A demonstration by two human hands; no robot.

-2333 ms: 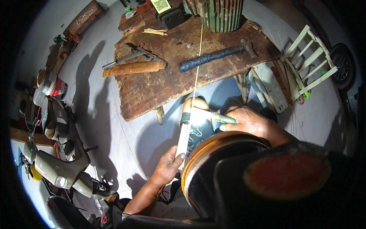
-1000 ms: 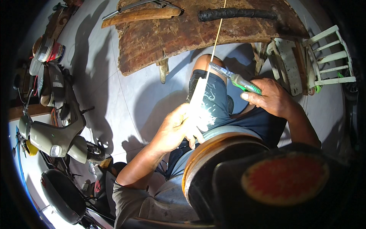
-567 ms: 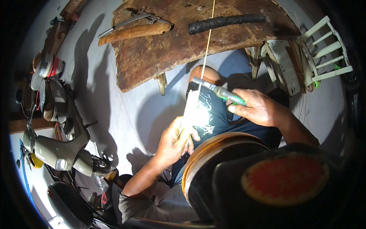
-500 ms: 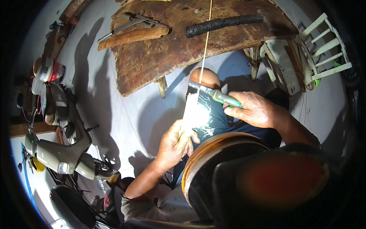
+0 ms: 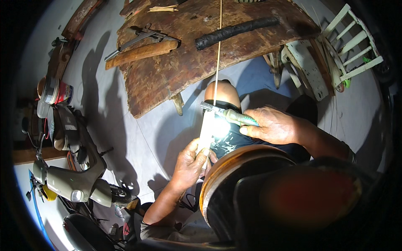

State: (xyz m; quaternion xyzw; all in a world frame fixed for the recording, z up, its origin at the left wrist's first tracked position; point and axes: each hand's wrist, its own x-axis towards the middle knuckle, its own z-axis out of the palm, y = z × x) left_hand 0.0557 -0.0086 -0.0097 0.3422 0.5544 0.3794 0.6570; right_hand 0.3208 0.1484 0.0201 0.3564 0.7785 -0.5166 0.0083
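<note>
My left hand [image 5: 190, 165] is closed around a pale, narrow flat piece [image 5: 205, 136]. Glare washes out its detail, so I cannot tell its kind. In my right hand [image 5: 274, 124] is a short tool with a green and grey handle [image 5: 238, 117]. Its ridged grey head [image 5: 208, 106] lies across the upper end of the pale piece; contact cannot be made out. A long thin stick [image 5: 218, 58] runs up from beside this head and across the wooden table [image 5: 167, 79]. Both hands are in front of my bare knee [image 5: 222, 92].
On the table lie a black wrapped rod [image 5: 236, 32], a wooden piece [image 5: 142, 54], metal tools [image 5: 144, 35] and several thin sticks [image 5: 163, 8]. A white chair [image 5: 351, 48] stands at the far right. A pale scooter [image 5: 67, 180] is parked on the left.
The tool and pale piece appear slightly lower and farther left. My left hand has shifted down. The view has turned a little, moving the table left.
</note>
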